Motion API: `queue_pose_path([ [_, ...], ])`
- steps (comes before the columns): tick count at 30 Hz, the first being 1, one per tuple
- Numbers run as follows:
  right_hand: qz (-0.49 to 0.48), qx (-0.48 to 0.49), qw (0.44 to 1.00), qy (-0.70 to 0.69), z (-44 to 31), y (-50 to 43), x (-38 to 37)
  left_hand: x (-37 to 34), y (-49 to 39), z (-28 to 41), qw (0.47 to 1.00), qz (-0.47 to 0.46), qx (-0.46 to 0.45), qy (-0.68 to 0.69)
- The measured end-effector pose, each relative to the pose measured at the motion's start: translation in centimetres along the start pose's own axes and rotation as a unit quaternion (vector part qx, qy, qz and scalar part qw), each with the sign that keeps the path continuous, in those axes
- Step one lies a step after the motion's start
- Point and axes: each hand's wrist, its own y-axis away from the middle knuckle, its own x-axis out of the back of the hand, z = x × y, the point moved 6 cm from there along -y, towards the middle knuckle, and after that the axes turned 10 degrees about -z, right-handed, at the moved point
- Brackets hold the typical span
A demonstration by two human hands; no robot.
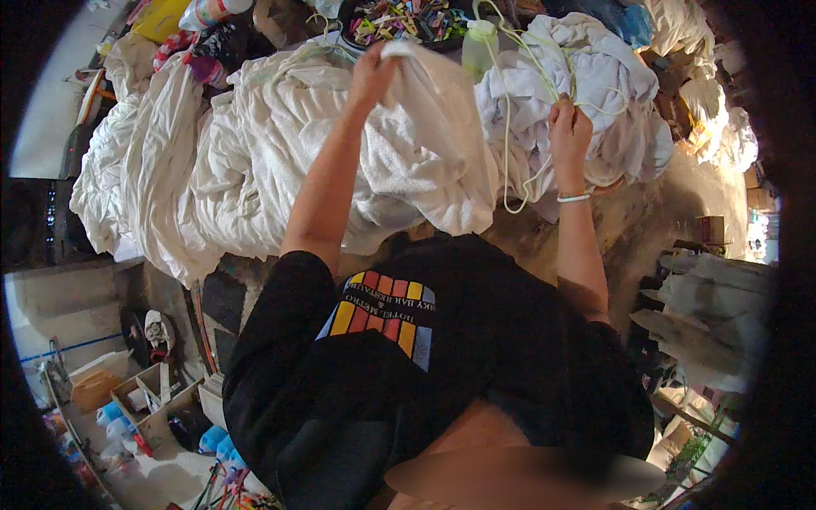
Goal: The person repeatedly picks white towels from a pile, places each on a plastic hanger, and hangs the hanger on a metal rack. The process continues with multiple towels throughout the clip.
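Observation:
My left hand [373, 73] grips the upper edge of a white terry towel [440, 140], which hangs down in front of me over the heap. In my right hand [569, 134] are several pale green wire clothes hangers [507, 146], bunched at the fist with their loops sticking out. Beneath the towel spreads a long mound of crumpled white linen [255, 159]. A second pile of bluish-white towels [574, 64] lies just beyond my right hand.
A dark basin [344, 25] of coloured clothespegs stands behind the linen, beside a translucent green bottle [479, 48]. More hangers [328, 48] lie at its left. A white bottle [213, 11] rests at the far left. Wooden boxes [156, 395] sit on the floor lower left.

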Motion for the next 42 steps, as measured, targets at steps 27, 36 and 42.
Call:
queue_pose_path([
  [27,-0.501,-0.109,0.856,0.066,-2.7,0.5,-17.3,28.3,4.3,16.1,0.886,0.159,-0.339,0.274],
  [36,-0.293,0.376,0.874,-0.096,-21.7,-3.3,-11.3,4.9,7.8,17.9,0.967,-0.173,-0.179,-0.047],
  [42,-0.392,0.157,0.904,-0.061,-17.3,-1.8,-13.4,9.2,9.6,22.1,0.957,0.080,-0.247,-0.129],
])
